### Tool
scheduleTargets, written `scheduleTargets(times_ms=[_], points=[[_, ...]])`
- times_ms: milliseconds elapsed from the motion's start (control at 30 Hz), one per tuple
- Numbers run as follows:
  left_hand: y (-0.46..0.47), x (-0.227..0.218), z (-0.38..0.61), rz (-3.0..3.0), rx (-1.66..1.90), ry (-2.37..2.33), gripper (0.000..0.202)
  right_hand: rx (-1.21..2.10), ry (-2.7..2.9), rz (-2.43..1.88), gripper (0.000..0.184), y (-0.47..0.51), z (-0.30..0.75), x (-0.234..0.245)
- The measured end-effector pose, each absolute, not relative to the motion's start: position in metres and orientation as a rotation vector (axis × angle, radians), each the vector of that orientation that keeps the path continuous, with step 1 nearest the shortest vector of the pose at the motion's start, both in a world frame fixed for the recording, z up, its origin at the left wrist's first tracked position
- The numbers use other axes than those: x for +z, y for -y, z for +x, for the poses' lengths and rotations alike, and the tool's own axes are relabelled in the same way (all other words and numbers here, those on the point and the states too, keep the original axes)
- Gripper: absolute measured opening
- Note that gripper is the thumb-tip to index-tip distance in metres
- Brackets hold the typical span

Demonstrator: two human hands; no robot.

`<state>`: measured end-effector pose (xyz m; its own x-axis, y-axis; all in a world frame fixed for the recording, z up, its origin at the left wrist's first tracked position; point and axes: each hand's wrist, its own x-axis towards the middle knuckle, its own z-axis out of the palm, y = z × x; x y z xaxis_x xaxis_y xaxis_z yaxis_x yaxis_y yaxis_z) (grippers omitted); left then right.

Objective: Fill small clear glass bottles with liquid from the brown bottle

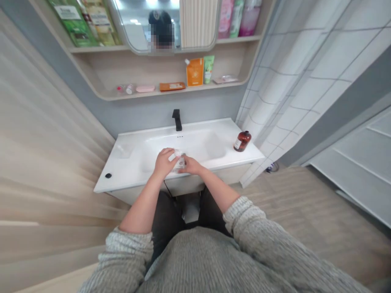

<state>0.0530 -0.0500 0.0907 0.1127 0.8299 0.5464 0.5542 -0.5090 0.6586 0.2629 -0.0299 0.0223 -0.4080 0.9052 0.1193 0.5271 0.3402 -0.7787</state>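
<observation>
Watching from head height, and here are both hands together over a white ceramic washbasin (210,127), close to its front edge. The left hand (165,163) curls over the top of a small translucent object (179,160), while the right hand (191,165) presses in from the other side, its fingers against it. The object sits clamped between the two, too blurred to name, above the bowl. Further back, a matte black faucet (176,120) rises at the rear of the basin, and an amber bottle (242,141) with a pale label stands upright on the right of the counter, well apart from the hands. Up on the curved shelf (220,86), an orange pouch (194,72) and a green tube (208,69) stand side by side, with a flat orange packet (172,86) lying just beside them. Grey knit sleeves (241,215) are pushed up the forearms.
</observation>
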Motion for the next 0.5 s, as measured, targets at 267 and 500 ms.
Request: scheduleTargets(times_ms=[267,500], points=[[0.0522,0.0918,0.0486,1.723,1.38,-1.283,0.027,0.907,2.042,-1.225,0.071,0.0312,0.2615,0.0262],[0.0538,0.0881,0.0457,1.64,1.371,-1.296,0.033,0.915,2.041,-1.219,0.07,0.0308,0.2618,0.0254]])
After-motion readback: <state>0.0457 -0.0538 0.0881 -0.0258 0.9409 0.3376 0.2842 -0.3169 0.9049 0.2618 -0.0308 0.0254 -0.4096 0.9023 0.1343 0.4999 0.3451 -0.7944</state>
